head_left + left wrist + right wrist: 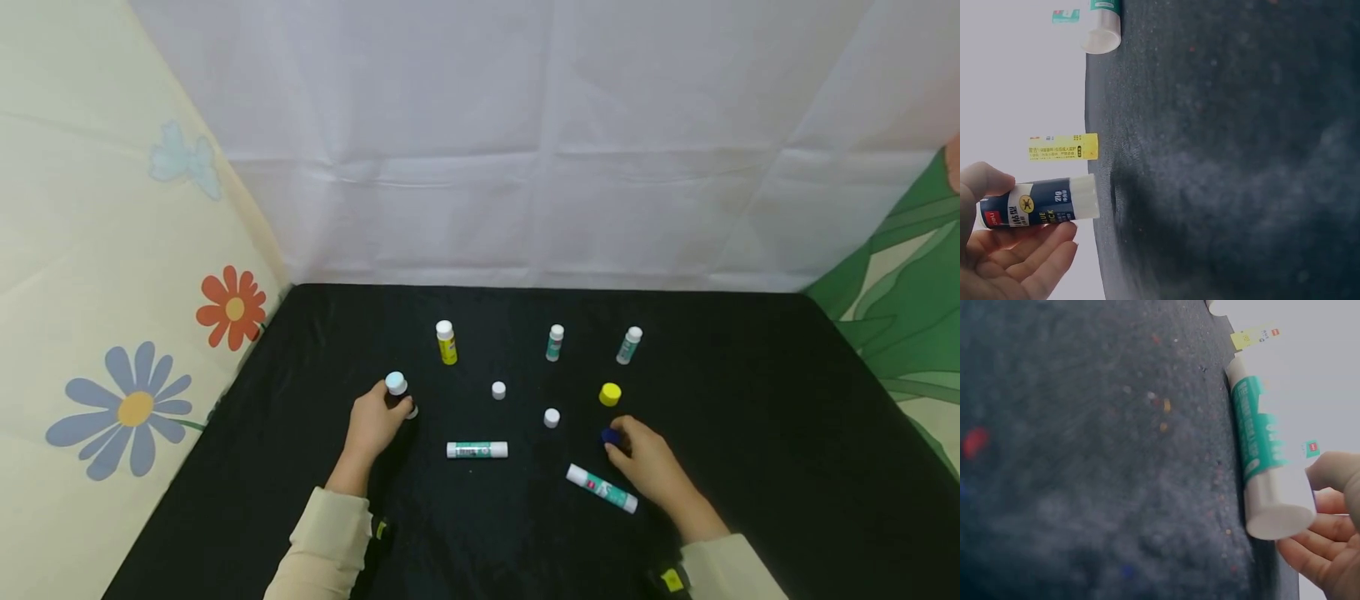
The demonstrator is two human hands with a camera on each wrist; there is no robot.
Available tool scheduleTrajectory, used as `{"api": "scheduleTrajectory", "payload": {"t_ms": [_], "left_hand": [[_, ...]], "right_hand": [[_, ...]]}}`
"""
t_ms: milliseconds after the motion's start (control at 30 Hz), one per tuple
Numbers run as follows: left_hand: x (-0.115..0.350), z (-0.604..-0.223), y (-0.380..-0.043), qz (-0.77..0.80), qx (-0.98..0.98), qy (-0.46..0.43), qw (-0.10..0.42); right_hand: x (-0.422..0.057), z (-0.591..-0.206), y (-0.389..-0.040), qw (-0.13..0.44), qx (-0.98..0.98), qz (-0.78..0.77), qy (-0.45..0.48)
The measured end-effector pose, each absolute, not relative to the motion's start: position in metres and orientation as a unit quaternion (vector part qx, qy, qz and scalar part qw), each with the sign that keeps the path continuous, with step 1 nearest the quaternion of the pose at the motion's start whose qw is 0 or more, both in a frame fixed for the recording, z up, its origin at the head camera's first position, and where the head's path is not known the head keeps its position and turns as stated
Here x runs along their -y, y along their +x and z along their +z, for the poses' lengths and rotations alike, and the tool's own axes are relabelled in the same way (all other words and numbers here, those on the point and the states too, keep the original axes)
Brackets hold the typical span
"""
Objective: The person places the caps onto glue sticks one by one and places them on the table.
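My left hand (373, 425) grips a dark blue glue stick (1041, 203) with a white top, thumb on one side and fingers on the other. It stands upright at the left of the black table. At the right, my right hand (648, 462) pinches a small dark blue cap (611, 436) between thumb and fingers. Just beyond it sits a yellow cap (610, 394). A green-and-white glue stick (602, 488) lies slanted beside the right hand, hiding part of that hand in the right wrist view.
Another green-and-white glue stick (477, 450) lies sideways at the middle of the black table (750, 400). Two white caps (552, 417) sit beyond it. Farther back stand a yellow glue stick (446, 343) and two green ones (555, 343). A white cloth (450, 150) hangs behind.
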State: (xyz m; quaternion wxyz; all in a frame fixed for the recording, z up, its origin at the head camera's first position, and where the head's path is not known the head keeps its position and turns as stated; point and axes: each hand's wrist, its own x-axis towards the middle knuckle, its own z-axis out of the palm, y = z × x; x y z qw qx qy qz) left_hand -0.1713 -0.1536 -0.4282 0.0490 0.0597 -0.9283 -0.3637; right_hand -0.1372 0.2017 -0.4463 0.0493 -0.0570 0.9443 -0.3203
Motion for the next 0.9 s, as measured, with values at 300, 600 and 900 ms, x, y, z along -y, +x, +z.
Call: {"api": "scheduleTrajectory", "payload": {"t_ms": [300,600,900], "left_hand": [[0.152,-0.427,-0.168,-0.385,0.920,0.048,0.056],[0.149,-0.427,-0.164,-0.403,0.914,0.044,0.030],[0.146,-0.426,-0.161,-0.410,0.911,0.010,0.040]], "right_hand": [[-0.203,-0.445,-0.133,0.040,-0.943,-0.325,-0.059],[-0.201,-0.443,-0.127,-0.008,-0.944,-0.317,-0.087],[-0.196,-0.437,-0.124,-0.034,-0.938,-0.335,-0.081]]}}
